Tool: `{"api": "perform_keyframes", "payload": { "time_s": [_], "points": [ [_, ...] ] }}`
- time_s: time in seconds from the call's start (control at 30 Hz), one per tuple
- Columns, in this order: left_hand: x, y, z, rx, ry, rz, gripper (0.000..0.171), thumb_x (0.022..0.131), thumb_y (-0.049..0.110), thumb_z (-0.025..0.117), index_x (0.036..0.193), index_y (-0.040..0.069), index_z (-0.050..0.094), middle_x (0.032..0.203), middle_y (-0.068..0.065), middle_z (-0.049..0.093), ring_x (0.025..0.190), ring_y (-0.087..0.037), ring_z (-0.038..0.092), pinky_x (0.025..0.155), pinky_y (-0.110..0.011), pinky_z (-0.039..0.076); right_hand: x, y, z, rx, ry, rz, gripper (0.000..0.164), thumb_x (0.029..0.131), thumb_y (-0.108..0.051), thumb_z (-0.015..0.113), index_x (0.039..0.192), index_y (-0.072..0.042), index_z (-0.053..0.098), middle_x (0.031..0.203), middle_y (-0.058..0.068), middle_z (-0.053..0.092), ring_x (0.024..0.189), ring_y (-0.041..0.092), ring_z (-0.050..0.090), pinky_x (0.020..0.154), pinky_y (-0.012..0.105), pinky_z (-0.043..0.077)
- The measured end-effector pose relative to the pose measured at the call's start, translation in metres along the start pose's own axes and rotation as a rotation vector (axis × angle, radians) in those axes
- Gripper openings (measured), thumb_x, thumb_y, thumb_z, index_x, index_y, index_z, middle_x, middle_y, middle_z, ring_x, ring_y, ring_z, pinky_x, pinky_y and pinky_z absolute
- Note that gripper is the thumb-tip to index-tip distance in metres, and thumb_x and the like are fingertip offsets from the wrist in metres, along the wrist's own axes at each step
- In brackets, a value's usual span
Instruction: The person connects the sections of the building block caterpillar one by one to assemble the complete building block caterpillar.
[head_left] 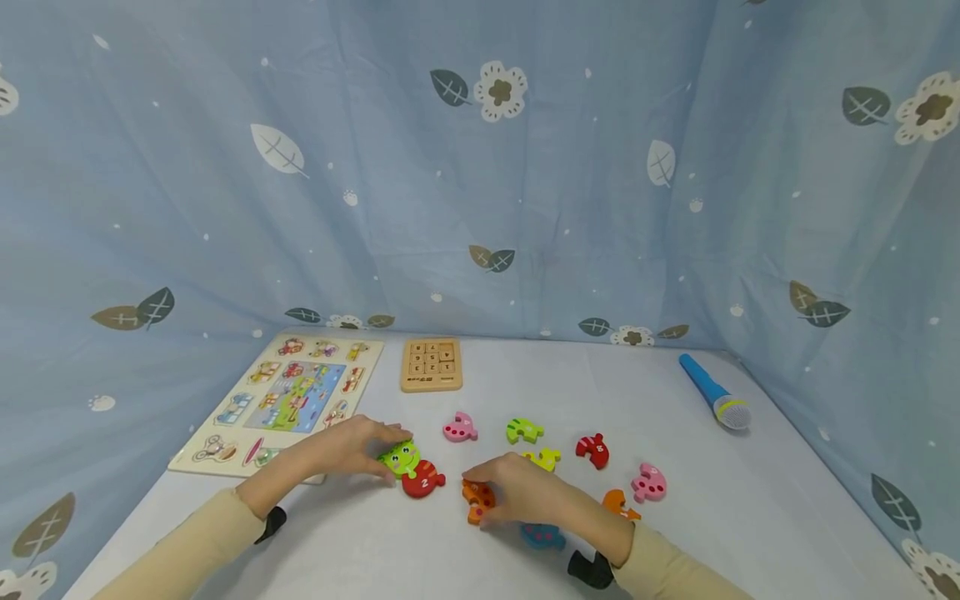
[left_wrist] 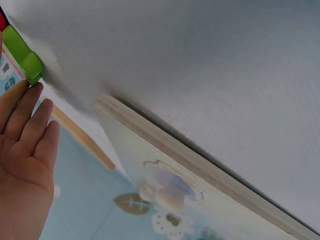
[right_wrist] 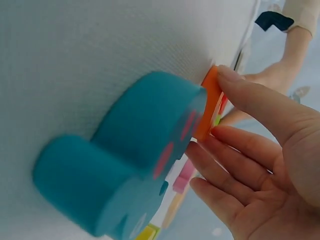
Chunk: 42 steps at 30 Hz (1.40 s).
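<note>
"What lies nearest?"
"A blue piece (head_left: 542,537), just on the near side of the right hand (head_left: 519,490), which pinches an orange piece (head_left: 477,496) between thumb and fingers."
"And the left hand (head_left: 357,446)?"
"Apart from the right, over to its left. Thumb and fingers grip a green head piece (head_left: 401,459), and a red piece (head_left: 422,481) marked 2 touches the head's near right side; a gap lies between that red piece and the orange one."
"Any loose pieces?"
"To the right, a second orange piece (head_left: 615,502) with a pink piece (head_left: 651,482) just beyond it. Farther on, a yellow piece (head_left: 547,458) partly hidden by the right hand, and a second red piece (head_left: 596,449); then a lime piece (head_left: 524,427) and, left of it, another pink piece (head_left: 460,427)."
"And the far side?"
"A picture board (head_left: 296,400) at left, a wooden number puzzle (head_left: 432,384), a blue microphone (head_left: 708,386) at right, and a leaf-patterned curtain (head_left: 480,183) behind"
</note>
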<state>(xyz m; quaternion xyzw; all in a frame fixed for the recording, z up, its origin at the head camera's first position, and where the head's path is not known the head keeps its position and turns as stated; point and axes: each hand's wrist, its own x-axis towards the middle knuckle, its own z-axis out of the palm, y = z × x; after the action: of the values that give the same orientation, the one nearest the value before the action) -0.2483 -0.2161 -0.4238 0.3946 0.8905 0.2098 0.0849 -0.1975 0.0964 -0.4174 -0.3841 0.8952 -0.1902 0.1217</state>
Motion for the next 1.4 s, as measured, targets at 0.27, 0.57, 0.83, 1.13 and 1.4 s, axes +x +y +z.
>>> {"api": "perform_keyframes", "payload": {
  "time_s": [0.27, 0.57, 0.83, 1.13, 1.4],
  "points": [
    [0.002, -0.002, -0.002, 0.014, -0.005, 0.017, 0.063, 0.081, 0.042, 0.073, 0.13, 0.005, 0.061, 0.132, -0.006, 0.059, 0.125, -0.027, 0.052, 0.102, -0.044, 0.044, 0.003, 0.001, 0.0, -0.006, -0.006, -0.013, 0.057, 0.076, -0.031, 0.083, 0.125, -0.009, 0.066, 0.12, -0.005, 0.066, 0.107, 0.005, 0.061, 0.09, 0.02, 0.051],
    [0.006, -0.004, -0.001, -0.012, -0.024, 0.008, 0.058, 0.082, 0.033, 0.076, 0.131, 0.008, 0.061, 0.134, -0.004, 0.057, 0.126, -0.025, 0.051, 0.104, -0.043, 0.043, 0.003, 0.002, -0.001, 0.023, 0.013, -0.043, 0.055, 0.075, -0.029, 0.084, 0.123, -0.007, 0.067, 0.119, -0.002, 0.067, 0.098, 0.002, 0.062, 0.084, 0.015, 0.052],
    [0.007, -0.003, -0.001, -0.03, -0.033, -0.02, 0.058, 0.081, 0.034, 0.077, 0.131, 0.01, 0.061, 0.135, -0.003, 0.056, 0.127, -0.025, 0.05, 0.104, -0.044, 0.042, 0.004, -0.001, -0.005, 0.005, 0.054, -0.073, 0.056, 0.075, -0.033, 0.083, 0.122, -0.005, 0.067, 0.115, -0.003, 0.069, 0.101, 0.004, 0.062, 0.087, 0.018, 0.052],
    [0.004, -0.002, 0.003, -0.03, -0.021, -0.026, 0.06, 0.08, 0.039, 0.075, 0.131, 0.01, 0.061, 0.134, -0.006, 0.057, 0.125, -0.027, 0.052, 0.104, -0.045, 0.043, 0.015, -0.004, -0.005, 0.043, 0.087, -0.046, 0.057, 0.076, -0.035, 0.082, 0.123, -0.006, 0.066, 0.12, -0.002, 0.066, 0.115, 0.009, 0.059, 0.094, 0.023, 0.05],
    [0.002, -0.003, 0.006, -0.024, 0.0, -0.012, 0.06, 0.08, 0.042, 0.075, 0.13, 0.01, 0.062, 0.132, -0.007, 0.058, 0.124, -0.027, 0.053, 0.102, -0.044, 0.045, 0.023, -0.008, -0.002, 0.031, 0.123, -0.032, 0.058, 0.075, -0.037, 0.083, 0.122, -0.006, 0.067, 0.119, -0.002, 0.067, 0.115, 0.012, 0.059, 0.095, 0.025, 0.05]
  ]
}}
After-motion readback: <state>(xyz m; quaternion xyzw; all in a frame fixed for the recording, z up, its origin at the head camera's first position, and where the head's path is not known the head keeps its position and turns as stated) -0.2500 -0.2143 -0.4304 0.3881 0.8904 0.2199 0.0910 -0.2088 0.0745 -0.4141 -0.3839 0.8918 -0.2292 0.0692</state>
